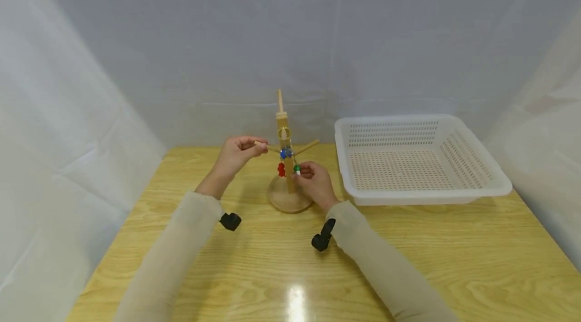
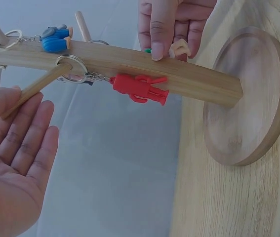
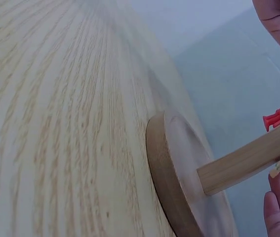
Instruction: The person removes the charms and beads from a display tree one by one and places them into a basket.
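Note:
A wooden stand [image 1: 289, 184] with a round base and several pegs stands upright on the table. My left hand [image 1: 237, 158] pinches the end of one peg [image 2: 40, 88] between thumb and fingers; its other fingers are extended. From that peg, by a metal ring, hangs a red figure keychain [image 2: 139, 89]. Low beside the post, my right hand [image 1: 316, 183] holds a small green-and-white figure keychain [image 1: 297, 168] between thumb and fingers, partly hidden by them. A blue figure keychain [image 2: 56, 42] hangs higher, in front of the post, on another peg.
To the right of the stand sits a white plastic basket [image 1: 419, 193] with perforated walls. The wooden table [image 1: 272, 256] ends at a pale cloth backdrop [image 1: 227, 59] behind the stand. Black wrist cameras [image 1: 230, 221] are strapped at both cuffs.

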### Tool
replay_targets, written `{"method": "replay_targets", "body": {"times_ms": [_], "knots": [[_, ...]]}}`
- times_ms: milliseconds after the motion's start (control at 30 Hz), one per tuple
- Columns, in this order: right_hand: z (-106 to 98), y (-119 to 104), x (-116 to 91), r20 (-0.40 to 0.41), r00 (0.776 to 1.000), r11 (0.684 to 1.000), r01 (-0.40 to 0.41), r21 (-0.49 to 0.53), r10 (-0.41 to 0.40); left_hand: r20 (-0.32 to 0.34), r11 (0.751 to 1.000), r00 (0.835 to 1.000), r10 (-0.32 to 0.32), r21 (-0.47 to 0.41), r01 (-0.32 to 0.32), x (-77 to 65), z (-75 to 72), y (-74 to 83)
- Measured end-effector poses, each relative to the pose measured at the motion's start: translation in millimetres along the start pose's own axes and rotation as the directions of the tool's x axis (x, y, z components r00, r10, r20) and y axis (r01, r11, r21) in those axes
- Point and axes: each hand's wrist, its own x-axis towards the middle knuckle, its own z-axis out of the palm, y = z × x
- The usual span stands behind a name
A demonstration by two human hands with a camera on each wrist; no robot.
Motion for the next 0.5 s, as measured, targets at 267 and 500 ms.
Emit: {"method": "replay_targets", "body": {"times_ms": [267,500], "knots": [[-2.5,6.5,-0.5,-0.005,1.0,1.0,0.012,-0.002,-0.012,-0.002,1.0,1.0,-0.011,-0.007,0.011,0.0,0.1,-1.0],[-5.6,6.2,-5.6,-0.04,0.999,1.0,-0.005,-0.014,0.005,-0.001,1.0,1.0,-0.011,0.001,0.011,0.6,-0.4,-1.3]]}}
